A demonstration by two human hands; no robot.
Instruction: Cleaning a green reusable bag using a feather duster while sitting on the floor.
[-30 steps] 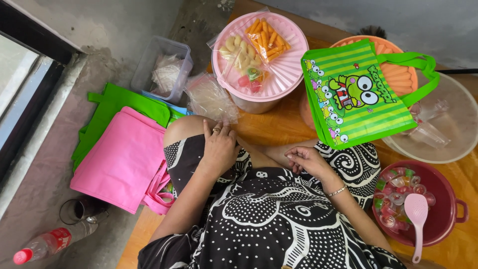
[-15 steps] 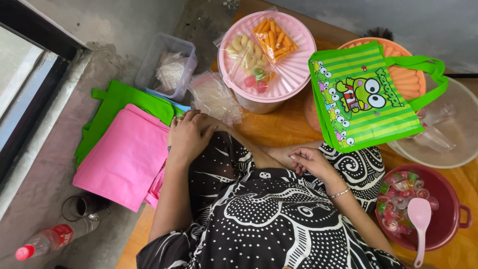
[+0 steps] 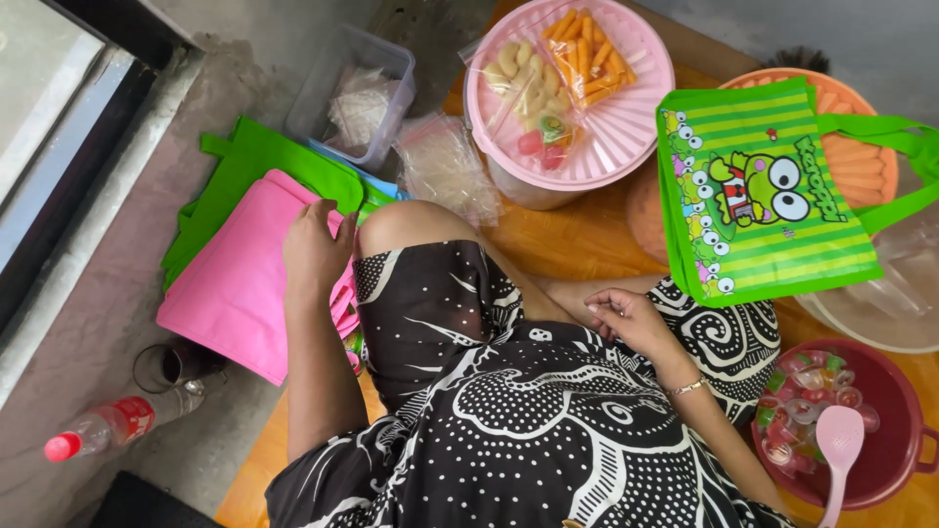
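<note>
While left hand (image 3: 315, 249) rests flat on pink bag (image 3: 235, 279), right hand (image 3: 631, 318) loosely curled, empty.

A seated person's left hand (image 3: 315, 249) rests on a stack of flat tote bags (image 3: 240, 269) on the floor at the left knee, with a bottle (image 3: 103, 428) and a cup (image 3: 178, 365) nearer the body. The right hand (image 3: 634, 318) lies in the lap. Ahead, snack packets (image 3: 558, 83) sit on a round lid (image 3: 611, 117); a frog-print bag (image 3: 768, 200) lies to the right, and a bowl (image 3: 885, 455) holding a spoon (image 3: 839, 445) sits below it.
</note>
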